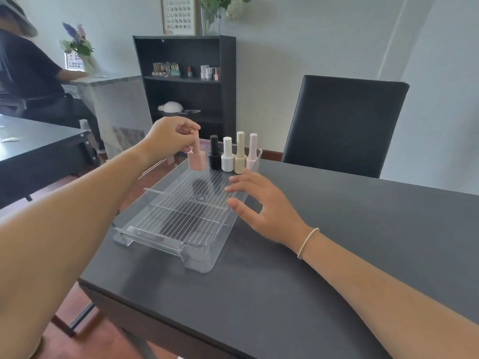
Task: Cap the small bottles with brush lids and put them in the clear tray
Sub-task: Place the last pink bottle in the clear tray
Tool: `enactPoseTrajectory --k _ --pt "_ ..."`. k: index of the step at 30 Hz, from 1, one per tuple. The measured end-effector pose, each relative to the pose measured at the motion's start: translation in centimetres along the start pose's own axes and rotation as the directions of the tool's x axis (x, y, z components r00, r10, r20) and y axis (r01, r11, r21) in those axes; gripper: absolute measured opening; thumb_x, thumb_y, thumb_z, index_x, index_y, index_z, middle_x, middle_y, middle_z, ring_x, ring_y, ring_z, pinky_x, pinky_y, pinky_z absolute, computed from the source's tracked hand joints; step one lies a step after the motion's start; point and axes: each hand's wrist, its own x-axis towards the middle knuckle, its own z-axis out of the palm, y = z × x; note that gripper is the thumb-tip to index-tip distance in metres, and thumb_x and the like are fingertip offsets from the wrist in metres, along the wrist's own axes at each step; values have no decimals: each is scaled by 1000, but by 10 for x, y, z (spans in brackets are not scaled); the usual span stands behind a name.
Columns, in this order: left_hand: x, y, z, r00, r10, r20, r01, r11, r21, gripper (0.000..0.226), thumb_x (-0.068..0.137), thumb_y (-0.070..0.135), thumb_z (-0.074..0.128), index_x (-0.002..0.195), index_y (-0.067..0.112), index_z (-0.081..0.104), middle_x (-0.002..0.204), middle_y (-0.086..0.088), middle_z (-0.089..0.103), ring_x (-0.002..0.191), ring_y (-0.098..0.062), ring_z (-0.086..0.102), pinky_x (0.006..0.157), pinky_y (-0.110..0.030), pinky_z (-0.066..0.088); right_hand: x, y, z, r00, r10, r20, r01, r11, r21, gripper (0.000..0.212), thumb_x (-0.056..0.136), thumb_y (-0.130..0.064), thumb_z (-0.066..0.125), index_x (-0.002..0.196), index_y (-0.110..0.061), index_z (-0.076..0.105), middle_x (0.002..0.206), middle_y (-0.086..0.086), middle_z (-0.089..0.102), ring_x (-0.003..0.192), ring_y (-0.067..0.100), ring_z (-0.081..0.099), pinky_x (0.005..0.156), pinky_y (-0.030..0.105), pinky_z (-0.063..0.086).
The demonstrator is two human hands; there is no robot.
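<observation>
A clear ribbed tray [166, 234] lies on the dark table. At its far end stand several capped small bottles in a row: black [214, 154], white [227, 155], beige [240, 154] and pale pink [252, 151]. My left hand [168, 137] pinches the lid of a pink capped bottle [196, 158], holding it upright at the left end of that row, at or just above the tray floor. My right hand [261, 206] hovers over the tray's right wall, fingers spread, holding nothing.
The dark table [337, 255] has its near-left corner and left edge close to the tray. A black chair [344, 125] stands behind the table. A black shelf unit [186, 84] is farther back. A person [33, 73] sits at the far left.
</observation>
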Motion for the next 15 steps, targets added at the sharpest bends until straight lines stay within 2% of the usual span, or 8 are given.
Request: enactPoseTrajectory --k 3,7,12,15 --pt "9 -10 6 999 -2 36 1 999 34 21 84 11 61 104 17 66 100 -7 66 85 -20 64 70 -28 56 0 1 0 1000 12 8 -12 1000 -3 40 85 -48 48 114 -23 62 135 -6 53 136 8 31 114 33 21" --pt "20 -21 13 999 -15 30 15 1000 27 22 83 9 59 101 20 65 96 -5 67 81 -22 66 73 -28 54 1 1 1 1000 21 14 -21 1000 12 39 85 -48 49 114 -25 62 135 -7 53 137 6 28 113 30 18" --pt "32 -24 21 1000 -14 13 14 1000 25 23 82 6 58 102 16 64 97 -7 66 81 -25 66 78 -31 54 1 2 0 1000 14 19 -14 1000 13 37 86 -45 51 113 -23 63 134 -5 54 137 7 29 114 34 20" --pt "37 -25 24 1000 -3 2 3 999 39 23 83 8 58 104 16 64 96 -5 66 77 -20 65 70 -23 51 2 3 0 1000 5 12 -5 1000 17 36 86 -44 52 112 -22 63 133 -4 55 135 7 31 113 32 21"
